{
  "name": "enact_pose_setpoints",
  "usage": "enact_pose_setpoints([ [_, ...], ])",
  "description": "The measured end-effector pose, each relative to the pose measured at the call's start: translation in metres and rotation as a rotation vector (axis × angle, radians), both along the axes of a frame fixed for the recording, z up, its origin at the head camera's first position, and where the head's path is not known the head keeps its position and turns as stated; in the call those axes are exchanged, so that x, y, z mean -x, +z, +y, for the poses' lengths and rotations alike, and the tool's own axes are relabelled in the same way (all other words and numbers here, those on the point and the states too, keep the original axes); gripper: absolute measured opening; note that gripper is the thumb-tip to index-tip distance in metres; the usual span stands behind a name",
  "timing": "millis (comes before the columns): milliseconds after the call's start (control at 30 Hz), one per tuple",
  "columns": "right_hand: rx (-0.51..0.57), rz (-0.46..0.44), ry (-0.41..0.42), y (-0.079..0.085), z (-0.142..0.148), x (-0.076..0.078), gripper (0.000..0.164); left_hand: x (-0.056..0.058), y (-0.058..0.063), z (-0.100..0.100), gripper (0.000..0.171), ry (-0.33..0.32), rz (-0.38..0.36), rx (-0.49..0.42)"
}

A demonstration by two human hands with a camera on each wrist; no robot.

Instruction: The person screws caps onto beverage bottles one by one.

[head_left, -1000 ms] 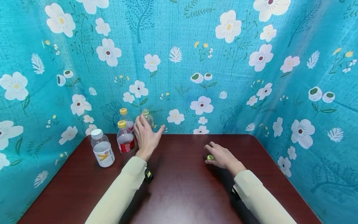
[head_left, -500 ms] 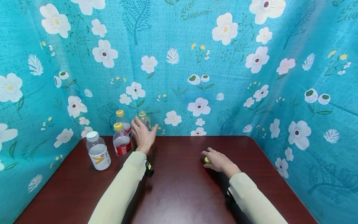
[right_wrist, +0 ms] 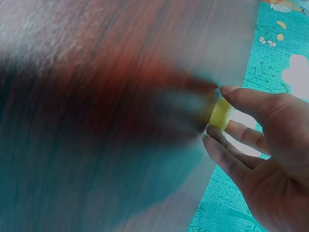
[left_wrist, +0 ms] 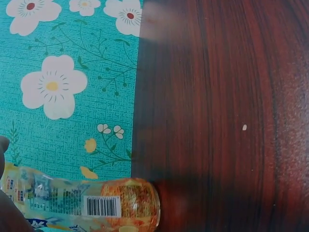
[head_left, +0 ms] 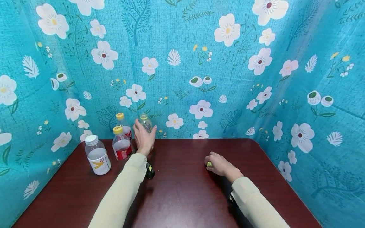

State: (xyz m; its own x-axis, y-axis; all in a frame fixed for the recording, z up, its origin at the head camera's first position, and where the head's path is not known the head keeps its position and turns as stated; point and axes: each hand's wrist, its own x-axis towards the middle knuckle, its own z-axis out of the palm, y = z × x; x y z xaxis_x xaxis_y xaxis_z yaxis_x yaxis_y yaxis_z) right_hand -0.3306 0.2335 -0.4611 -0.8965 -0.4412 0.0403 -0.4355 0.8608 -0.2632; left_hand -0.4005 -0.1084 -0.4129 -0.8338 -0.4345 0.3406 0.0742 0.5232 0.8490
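Note:
My left hand [head_left: 144,136] reaches around a clear plastic bottle [head_left: 146,124] at the back edge of the table, thumb to its right and fingers to its left. In the left wrist view this bottle [left_wrist: 104,203] has a printed label with a barcode and an orange lower part; a small gap shows between the thumb [left_wrist: 4,144] and the bottle. Over on the right, my right hand [head_left: 220,164] pinches a yellow-green bottle cap [right_wrist: 220,114] between thumb and fingertips, low at the tabletop.
Two yellow-capped bottles with red labels, one in front [head_left: 122,147] and one behind [head_left: 121,117], stand left of my left hand. Farther left is a white-capped bottle [head_left: 98,155] with a white label. Flowered turquoise cloth [head_left: 176,79] walls off the brown table [head_left: 182,190].
My left hand has come in around the clear bottle, thumb and fingers nearer its sides. The right fingers have drawn in on the cap, covering more of it. The head view has shifted slightly.

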Motion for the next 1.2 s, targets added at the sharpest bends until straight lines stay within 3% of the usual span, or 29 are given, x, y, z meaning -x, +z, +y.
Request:
enact_pose_setpoints([
  [367,0.012,-0.039,-0.004,-0.003,-0.006,0.002,0.017,-0.005,0.000,-0.001,0.076,-0.018,0.053,0.000],
  [567,0.019,-0.037,0.002,0.001,-0.004,0.001,0.023,-0.013,0.007,0.002,0.077,-0.113,0.086,0.017],
  [733,0.061,0.009,0.053,0.009,0.002,0.003,0.021,-0.021,0.011,0.005,0.079,-0.176,0.078,0.045],
  [933,0.166,0.026,0.106,0.023,0.006,0.001,0.020,-0.032,0.011,0.009,0.078,-0.253,0.059,0.084],
  [1200,0.282,0.018,0.113,0.038,0.009,-0.001,0.020,-0.047,0.012,0.016,0.079,-0.378,0.023,0.114],
])
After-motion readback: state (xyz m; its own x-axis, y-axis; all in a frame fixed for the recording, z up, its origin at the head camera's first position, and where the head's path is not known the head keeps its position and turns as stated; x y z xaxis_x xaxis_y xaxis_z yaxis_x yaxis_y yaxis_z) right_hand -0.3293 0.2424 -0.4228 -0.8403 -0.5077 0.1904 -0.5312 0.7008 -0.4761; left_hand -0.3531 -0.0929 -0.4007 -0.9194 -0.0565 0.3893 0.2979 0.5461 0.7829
